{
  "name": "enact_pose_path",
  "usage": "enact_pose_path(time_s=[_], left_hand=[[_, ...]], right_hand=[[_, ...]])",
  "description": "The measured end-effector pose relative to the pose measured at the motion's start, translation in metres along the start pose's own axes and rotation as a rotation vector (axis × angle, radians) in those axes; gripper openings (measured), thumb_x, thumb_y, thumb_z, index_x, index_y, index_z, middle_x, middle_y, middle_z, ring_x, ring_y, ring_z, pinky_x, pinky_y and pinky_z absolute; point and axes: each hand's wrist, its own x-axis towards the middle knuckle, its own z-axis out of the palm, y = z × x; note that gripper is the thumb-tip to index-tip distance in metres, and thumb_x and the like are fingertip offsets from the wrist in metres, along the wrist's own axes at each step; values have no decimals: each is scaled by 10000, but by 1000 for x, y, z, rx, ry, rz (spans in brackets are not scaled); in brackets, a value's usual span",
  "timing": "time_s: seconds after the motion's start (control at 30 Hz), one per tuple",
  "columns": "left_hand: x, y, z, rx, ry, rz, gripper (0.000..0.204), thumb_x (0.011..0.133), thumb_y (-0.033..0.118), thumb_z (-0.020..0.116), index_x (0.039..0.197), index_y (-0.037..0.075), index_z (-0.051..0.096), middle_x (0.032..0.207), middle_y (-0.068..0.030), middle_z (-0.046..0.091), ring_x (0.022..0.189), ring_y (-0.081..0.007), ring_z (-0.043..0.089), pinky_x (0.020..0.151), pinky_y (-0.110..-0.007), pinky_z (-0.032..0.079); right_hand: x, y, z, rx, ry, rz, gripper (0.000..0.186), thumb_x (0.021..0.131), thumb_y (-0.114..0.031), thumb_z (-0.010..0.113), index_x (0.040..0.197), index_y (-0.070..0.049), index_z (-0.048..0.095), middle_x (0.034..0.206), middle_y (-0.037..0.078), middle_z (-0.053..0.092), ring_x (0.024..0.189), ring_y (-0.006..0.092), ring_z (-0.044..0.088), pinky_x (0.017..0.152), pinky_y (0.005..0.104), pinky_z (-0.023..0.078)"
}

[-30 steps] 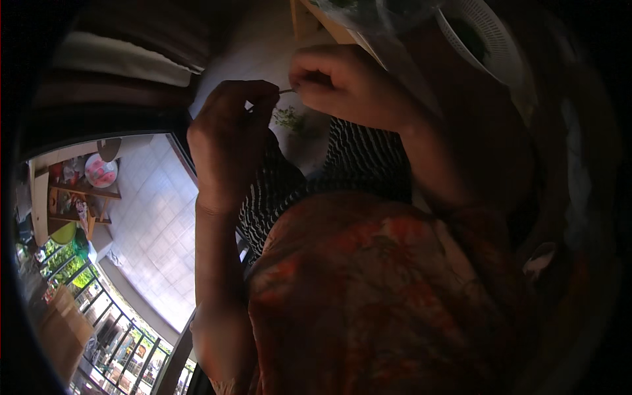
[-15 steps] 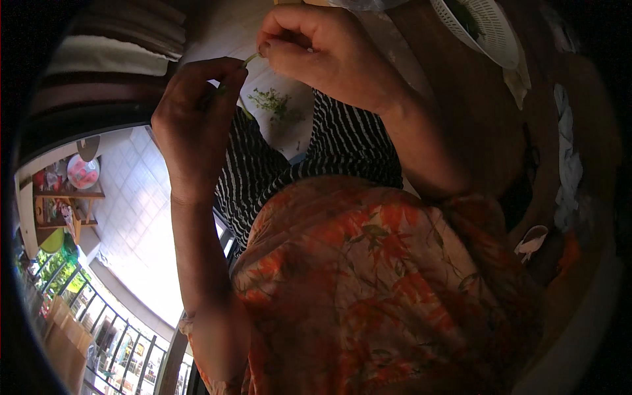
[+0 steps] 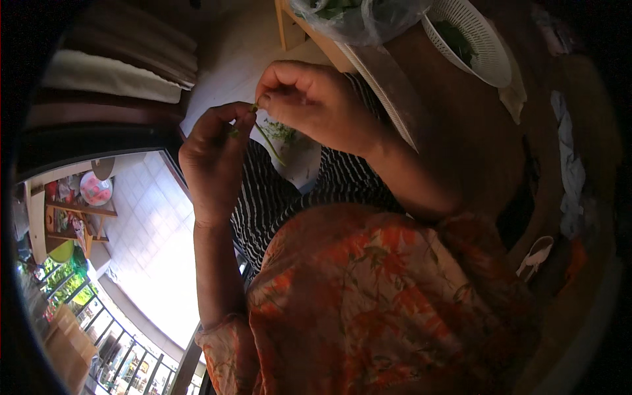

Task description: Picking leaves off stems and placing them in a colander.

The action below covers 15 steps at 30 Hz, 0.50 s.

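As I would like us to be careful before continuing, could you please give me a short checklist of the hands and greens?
1. Left hand pinching the green stem: ok.
2. Right hand at the stem's upper end: ok; how firmly it grips, cannot tell.
3. Stem's lower end clear of both hands: ok, it slants down freely.
4. Loose greens fully visible: not ok, the right hand appears to cover part of them.
5. White colander holding greens: ok, with bare wall showing.
6. Clear plastic bag wholly in view: not ok, the top edge cuts it off.
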Motion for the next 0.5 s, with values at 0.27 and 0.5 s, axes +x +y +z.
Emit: enact_pose_path(time_s=[0.27, 0.5], left_hand=[[-1, 5, 1, 6, 27, 18, 113, 884, -23, 669, 997, -21, 675, 932, -19, 684, 866, -47, 579, 801, -200, 458], [5, -3, -12, -72, 94, 54, 109, 921, 50, 656, 1024, 35, 690, 987, -50, 705, 902, -85, 621, 811, -229, 477]], right_hand=[[-1, 3, 3, -205, 64, -40, 48, 914, -54, 602, 908, -10, 584, 748, -50, 500, 700, 11, 451, 594, 195, 396], [-7, 13, 1, -224, 58, 6, 63, 902, -49, 607, 891, 8, 581, 723, -39, 505, 676, 20, 453, 585, 204, 399]])
